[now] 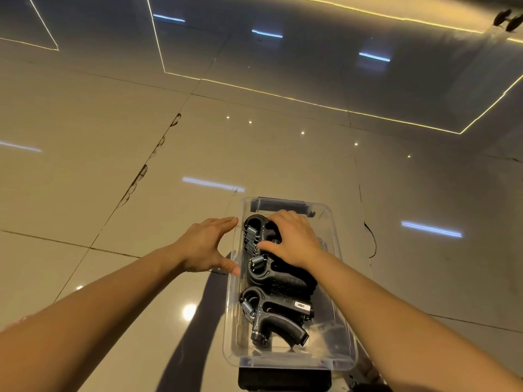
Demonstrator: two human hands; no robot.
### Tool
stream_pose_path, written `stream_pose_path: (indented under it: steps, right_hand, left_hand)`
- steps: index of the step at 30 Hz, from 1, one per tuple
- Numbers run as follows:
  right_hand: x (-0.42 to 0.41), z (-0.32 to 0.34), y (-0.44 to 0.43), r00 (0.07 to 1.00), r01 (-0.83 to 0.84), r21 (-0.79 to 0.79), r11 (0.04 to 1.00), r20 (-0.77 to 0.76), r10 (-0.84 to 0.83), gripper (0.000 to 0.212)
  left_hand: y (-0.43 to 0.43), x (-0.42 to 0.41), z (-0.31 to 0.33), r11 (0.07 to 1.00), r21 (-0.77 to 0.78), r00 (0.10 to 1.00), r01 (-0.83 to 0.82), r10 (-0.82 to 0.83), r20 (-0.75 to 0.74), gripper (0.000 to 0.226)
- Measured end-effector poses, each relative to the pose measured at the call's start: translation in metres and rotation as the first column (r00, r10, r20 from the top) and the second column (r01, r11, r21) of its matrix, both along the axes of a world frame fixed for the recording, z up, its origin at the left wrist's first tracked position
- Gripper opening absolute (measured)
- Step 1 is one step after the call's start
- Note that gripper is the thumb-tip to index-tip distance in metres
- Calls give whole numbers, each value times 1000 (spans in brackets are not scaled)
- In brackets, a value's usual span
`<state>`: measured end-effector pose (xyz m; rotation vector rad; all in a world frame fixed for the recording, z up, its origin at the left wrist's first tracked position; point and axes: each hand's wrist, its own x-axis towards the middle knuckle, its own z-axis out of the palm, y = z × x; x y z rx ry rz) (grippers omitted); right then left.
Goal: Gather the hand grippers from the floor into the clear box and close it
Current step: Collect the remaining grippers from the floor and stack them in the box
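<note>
Hands at open clear box on tiled floor; hand grippers inside.

Left hand (208,246) spread wide, empty, fingers and thumb just beside the left wall of the clear box (232,301). Box stands on the floor (99,171), no lid on it. Black hand grippers (276,312) with steel springs lie stacked along its length. Right hand (294,239) rests palm-down on the far grippers, fingers curled over one; whether it grips it cannot be told.
</note>
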<state>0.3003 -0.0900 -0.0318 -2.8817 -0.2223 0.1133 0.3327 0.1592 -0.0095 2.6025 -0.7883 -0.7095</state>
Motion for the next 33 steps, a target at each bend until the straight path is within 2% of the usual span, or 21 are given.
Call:
stream_pose_path:
  steps: [2,3,8,11,16,20,25,28,33]
  right_hand:
    - [-11,-2,-13,994,80,-56,995,77,-75,61]
    - [-18,-4,-18,989,132,-81,988,78,-126,62]
    - [-30,-14,-8,954,278,-48,959,-100,-281,98]
    - [-28,-11,-4,943,299,-42,953,-141,-302,106]
    - [-24,3,-2,943,269,-127,955,-167,-288,105]
    - [-32,17,-3,939,313,-78,947,-123,-321,93]
    - [-56,57,-20,913,406,120,906,-30,-406,63]
    - [-81,89,-41,870,481,240,843,-6,-494,51]
    - [-144,131,-85,770,603,343,720,-13,-638,37]
  left_hand:
    - [-1,-1,1,1000,0,1000,1,-1,2,155]
    - [-1,-1,2,1000,-1,1000,1,-1,-1,154]
    - [-3,-5,8,1000,10,1000,-15,15,-22,148]
    - [-6,-6,11,999,37,1000,-22,23,-16,141]
    - [-8,-9,14,996,75,999,-42,42,1,133]
    - [-9,-20,17,994,78,992,-82,73,107,126]
    - [-23,-54,36,983,-78,965,-168,180,192,111]
    - [-44,-84,59,956,-220,955,-194,235,178,99]
    - [-92,-147,102,938,-312,974,-153,195,111,78]
